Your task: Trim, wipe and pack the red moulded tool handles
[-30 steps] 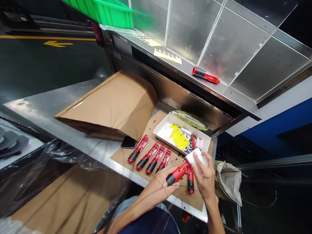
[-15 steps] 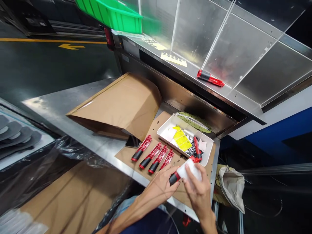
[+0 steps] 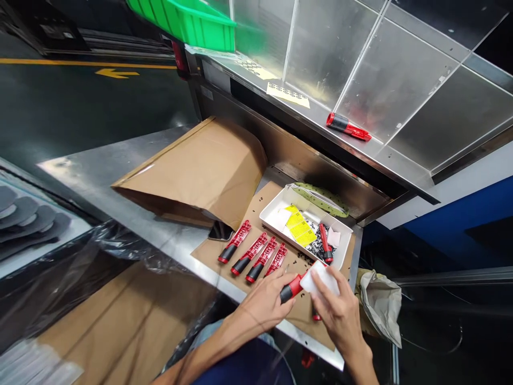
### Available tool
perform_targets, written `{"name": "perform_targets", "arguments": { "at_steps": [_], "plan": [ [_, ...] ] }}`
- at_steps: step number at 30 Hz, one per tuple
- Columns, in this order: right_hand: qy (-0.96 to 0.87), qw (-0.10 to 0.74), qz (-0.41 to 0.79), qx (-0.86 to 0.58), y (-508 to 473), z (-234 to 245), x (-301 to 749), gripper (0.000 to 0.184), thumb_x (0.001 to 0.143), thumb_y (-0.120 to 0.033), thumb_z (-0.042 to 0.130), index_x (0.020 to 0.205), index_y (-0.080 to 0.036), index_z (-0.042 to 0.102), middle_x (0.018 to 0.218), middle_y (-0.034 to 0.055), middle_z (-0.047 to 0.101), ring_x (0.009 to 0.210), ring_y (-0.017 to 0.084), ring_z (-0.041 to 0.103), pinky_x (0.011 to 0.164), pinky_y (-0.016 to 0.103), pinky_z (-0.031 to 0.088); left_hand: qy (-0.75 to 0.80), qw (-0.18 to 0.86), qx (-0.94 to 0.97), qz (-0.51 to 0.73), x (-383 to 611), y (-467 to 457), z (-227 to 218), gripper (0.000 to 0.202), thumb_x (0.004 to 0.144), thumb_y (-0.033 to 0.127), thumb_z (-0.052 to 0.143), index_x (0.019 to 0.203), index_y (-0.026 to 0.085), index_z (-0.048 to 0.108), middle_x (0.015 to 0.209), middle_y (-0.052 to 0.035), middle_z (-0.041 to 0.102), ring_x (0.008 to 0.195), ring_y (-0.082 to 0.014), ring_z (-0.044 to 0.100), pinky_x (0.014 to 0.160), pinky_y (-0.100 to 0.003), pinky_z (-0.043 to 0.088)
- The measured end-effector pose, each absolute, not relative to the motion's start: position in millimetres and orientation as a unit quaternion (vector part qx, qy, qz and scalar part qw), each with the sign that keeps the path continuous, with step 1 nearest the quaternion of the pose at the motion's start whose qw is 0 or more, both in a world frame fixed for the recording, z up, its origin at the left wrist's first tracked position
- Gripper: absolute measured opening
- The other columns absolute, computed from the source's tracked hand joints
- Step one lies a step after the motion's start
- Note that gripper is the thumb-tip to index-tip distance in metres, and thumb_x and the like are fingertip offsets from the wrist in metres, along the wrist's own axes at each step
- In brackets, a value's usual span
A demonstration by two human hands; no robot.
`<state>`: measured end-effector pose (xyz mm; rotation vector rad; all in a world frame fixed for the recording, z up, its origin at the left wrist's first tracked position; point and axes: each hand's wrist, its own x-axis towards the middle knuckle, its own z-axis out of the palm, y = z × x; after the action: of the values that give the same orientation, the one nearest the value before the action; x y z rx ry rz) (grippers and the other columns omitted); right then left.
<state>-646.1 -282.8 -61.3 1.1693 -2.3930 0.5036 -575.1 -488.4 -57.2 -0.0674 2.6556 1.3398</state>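
Pinching a red-and-black handle (image 3: 292,289) over the tabletop (image 3: 182,243) with the left grip (image 3: 264,299), while the right grip (image 3: 340,302) clamps a white pad (image 3: 308,282) against it. White tray (image 3: 273,213) sits just beyond, btw.

A red-and-black handle (image 3: 295,286) is slanting above the worktop (image 3: 92,155) while a white pad (image 3: 309,282) is covering part of its red section.

Glare brightens the tabletop (image 3: 94,160); metal panels (image 3: 315,43) carry hazy reflections; the floor (image 3: 100,107) lies dim; outer margins appear stretched.
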Motion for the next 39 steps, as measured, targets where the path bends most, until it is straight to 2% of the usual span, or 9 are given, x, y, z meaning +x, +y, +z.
{"name": "perform_targets", "arguments": {
  "at_steps": [6,11,15,19,23,26,31,35,39],
  "plan": [
    [-0.897,0.191,0.274,0.291,-296,-82,-643,0.039,0.100,-0.038,0.049,0.135,-0.027,0.062,0.129,0.0137,0.054,0.115,0.025,0.060,0.090,0.039,0.055,0.884,0.035,-0.031,0.465,-573,-491,-69,0.037,0.084,0.023,0.053,0.118,0.017,0.066,0.103,-0.0089,0.064,0.096,-0.0244,0.064,0.088,-0.035,0.051],
    [-0.895,0.188,0.345,0.213,-299,-80,-654,0.042,0.101,-0.044,0.046,0.133,-0.024,0.064,0.124,0.0131,0.053,0.116,0.025,0.057,0.093,0.042,0.051,0.891,0.010,-0.008,0.454,-570,-489,-74,0.034,0.084,0.025,0.054,0.115,0.021,0.067,0.103,-0.0069,0.063,0.086,-0.0206,0.065,0.077,-0.029,0.052],
    [-0.894,0.145,0.358,0.227,-298,-74,-655,0.042,0.100,-0.044,0.049,0.137,-0.028,0.060,0.128,0.0116,0.051,0.119,0.025,0.055,0.096,0.042,0.049,0.911,-0.006,0.010,0.411,-571,-488,-80,0.036,0.087,0.023,0.051,0.119,0.023,0.067,0.106,-0.0079,0.063,0.077,-0.0187,0.064,0.066,-0.026,0.048],
    [-0.917,0.093,0.320,0.218,-279,-74,-673,0.040,0.098,-0.050,0.049,0.128,-0.030,0.067,0.129,0.0106,0.052,0.115,0.025,0.058,0.091,0.039,0.050,0.927,-0.013,0.040,0.374,-568,-495,-90,0.041,0.088,0.021,0.051,0.125,0.027,0.065,0.109,-0.0076,0.062,0.075,-0.0178,0.062,0.064,-0.025,0.045],
    [-0.921,0.121,0.337,0.152,-255,-64,-683,0.043,0.097,-0.052,0.051,0.127,-0.027,0.068,0.126,0.0103,0.051,0.113,0.025,0.057,0.089,0.037,0.050,0.920,-0.034,0.036,0.389,-566,-500,-95,0.041,0.090,0.023,0.049,0.128,0.029,0.064,0.111,-0.0068,0.061,0.075,-0.0159,0.061,0.065,-0.024,0.044],
    [-0.900,0.130,0.368,0.194,-263,-59,-668,0.040,0.098,-0.045,0.052,0.134,-0.030,0.063,0.127,0.0091,0.050,0.118,0.024,0.054,0.098,0.039,0.046,0.915,-0.027,0.031,0.402,-569,-501,-90,0.040,0.088,0.023,0.049,0.123,0.027,0.068,0.107,-0.0069,0.061,0.078,-0.0176,0.062,0.065,-0.024,0.046],
    [-0.890,0.126,0.364,0.246,-281,-79,-667,0.039,0.099,-0.042,0.051,0.133,-0.029,0.063,0.127,0.0102,0.049,0.119,0.024,0.053,0.098,0.041,0.047,0.818,0.023,-0.001,0.574,-569,-499,-89,0.038,0.084,0.038,0.062,0.117,0.021,0.069,0.100,-0.0064,0.062,0.082,-0.0191,0.061,0.071,-0.027,0.050],
    [-0.895,0.172,0.383,0.153,-265,-89,-681,0.042,0.099,-0.045,0.049,0.131,-0.023,0.065,0.123,0.0108,0.050,0.116,0.025,0.053,0.099,0.045,0.045,0.606,0.198,-0.068,0.768,-562,-496,-101,0.084,0.074,0.059,0.073,0.142,0.014,0.048,0.074,0.0039,0.056,0.046,-0.0071,0.044,0.044,-0.021,0.033],
    [-0.876,0.202,0.398,0.184,-273,-79,-660,0.042,0.099,-0.041,0.051,0.137,-0.027,0.060,0.128,0.0106,0.049,0.120,0.025,0.051,0.102,0.046,0.044,0.484,0.212,-0.141,0.837,-559,-494,-102,0.092,0.070,0.055,0.081,0.144,0.017,0.044,0.095,-0.0023,0.064,0.040,-0.0006,0.040,0.038,-0.019,0.019]
  ]
}}
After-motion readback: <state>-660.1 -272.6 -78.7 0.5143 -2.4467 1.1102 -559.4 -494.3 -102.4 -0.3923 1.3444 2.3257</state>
